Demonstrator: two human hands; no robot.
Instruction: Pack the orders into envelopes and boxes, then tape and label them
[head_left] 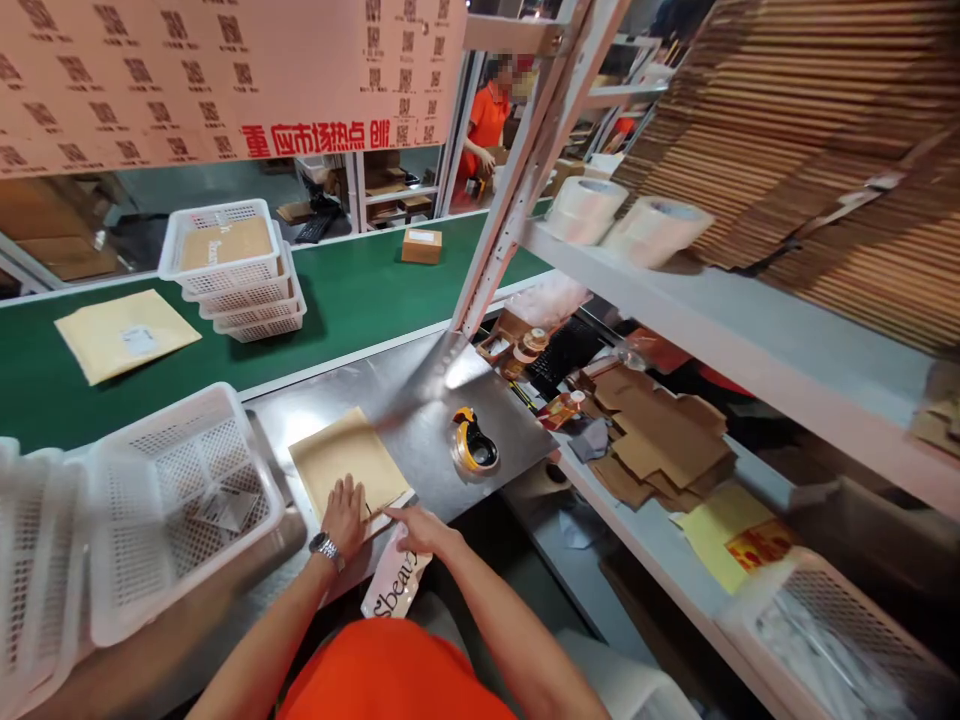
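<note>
1. At lower centre of the frame, a white packet (pixel 394 578) printed with dark script is held in the closed fingers of the right hand (pixel 424 532).
2. Just above, a buff envelope (pixel 349 450) is laid on a metal worktop (pixel 427 465); its lower edge is met by the right fingertips, and it is pressed by the flat, spread left hand (pixel 345 515), with nothing gripped.
3. Right of the envelope, well apart, an orange-and-black tape dispenser (pixel 474 443) is placed.
4. At lower left, a white perforated basket (pixel 127 540) is set.
5. Beyond, a green conveyor belt (pixel 360 290) is occupied by a labelled envelope (pixel 105 335), stacked baskets (pixel 251 290) and a small carton (pixel 421 250).
6. At upper centre, a person in orange (pixel 489 118) is seen.
</note>
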